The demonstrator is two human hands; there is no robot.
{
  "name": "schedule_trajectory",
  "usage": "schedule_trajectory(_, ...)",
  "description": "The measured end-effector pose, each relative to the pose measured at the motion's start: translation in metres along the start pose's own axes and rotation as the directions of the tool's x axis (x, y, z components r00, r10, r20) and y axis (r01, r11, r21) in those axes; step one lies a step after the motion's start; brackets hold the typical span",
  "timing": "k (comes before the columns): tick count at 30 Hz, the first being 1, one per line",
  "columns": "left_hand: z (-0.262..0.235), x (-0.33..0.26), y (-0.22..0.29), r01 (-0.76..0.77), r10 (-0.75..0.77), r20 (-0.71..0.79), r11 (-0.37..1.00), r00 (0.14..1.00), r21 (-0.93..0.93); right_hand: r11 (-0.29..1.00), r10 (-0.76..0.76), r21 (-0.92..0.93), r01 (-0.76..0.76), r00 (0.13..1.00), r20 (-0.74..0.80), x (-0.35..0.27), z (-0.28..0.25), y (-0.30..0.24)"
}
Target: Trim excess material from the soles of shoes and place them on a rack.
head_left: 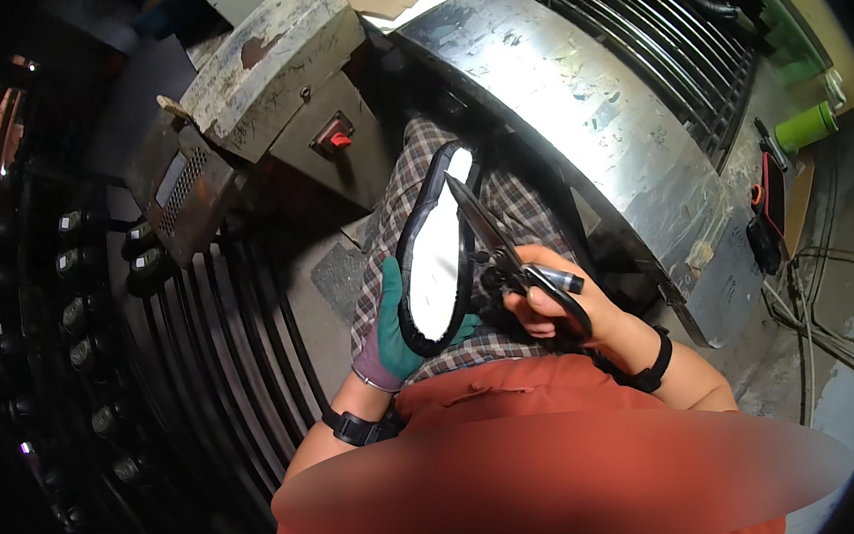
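My left hand (391,315), in a green glove, is closed around the heel end of a black shoe (406,269). Its long white bottom (435,266) faces up, and the toe points away from me over my lap. In my bare right hand (550,302) is a pair of dark scissors (489,227), gripped at the handles. The blades slant up and left, with their tips over the white bottom near the toe; whether they touch it I cannot tell. A short dark-and-silver cylinder (560,279) shows at the same hand, its kind unclear.
A worn metal machine housing (271,68) with a red switch (339,139) stands ahead on the left. At the right runs a metal table (573,85) beside a rack of dark rollers (629,25). Black shoes (80,314) line a rack at far left. A green cylinder (805,127) lies at far right.
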State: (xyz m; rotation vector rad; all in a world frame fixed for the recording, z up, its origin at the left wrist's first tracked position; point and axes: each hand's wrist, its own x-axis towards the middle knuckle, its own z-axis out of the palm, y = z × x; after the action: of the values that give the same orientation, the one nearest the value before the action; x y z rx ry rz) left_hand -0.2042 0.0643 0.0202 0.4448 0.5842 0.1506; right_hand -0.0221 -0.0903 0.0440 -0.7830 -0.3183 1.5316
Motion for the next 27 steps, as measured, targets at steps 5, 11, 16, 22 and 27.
schedule_trajectory(5, -0.01, 0.002, -0.002, -0.005, 0.01, 0.059, 0.995, 0.998, -0.095, 0.999, 0.046, 0.015, -0.046, 0.999, 0.018, 0.014, 0.003, 0.01)
schedule_trajectory(11, -0.014, 0.009, -0.003, -0.004, 0.012, 0.11, 0.998, 0.994, -0.068, 0.997, 0.069, 0.026, -0.069, 0.998, -0.011, 0.022, 0.001, 0.012)
schedule_trajectory(16, -0.014, 0.016, -0.004, -0.063, 0.069, 0.093, 0.995, 0.993, -0.072, 0.997, 0.083, -0.003, -0.083, 0.997, -0.001, 0.026, 0.001, 0.016)
schedule_trajectory(22, -0.02, 0.013, -0.007, 0.03, -0.015, 0.068, 0.973, 0.998, -0.228, 0.998, 0.057, -0.03, -0.058, 0.998, -0.037, 0.023, 0.0, 0.018)
schedule_trajectory(27, -0.011, 0.008, -0.002, 0.034, -0.03, 0.029, 0.989, 0.999, -0.145, 0.995, 0.091, -0.04, -0.091, 0.996, 0.01, 0.019, -0.001, 0.02)
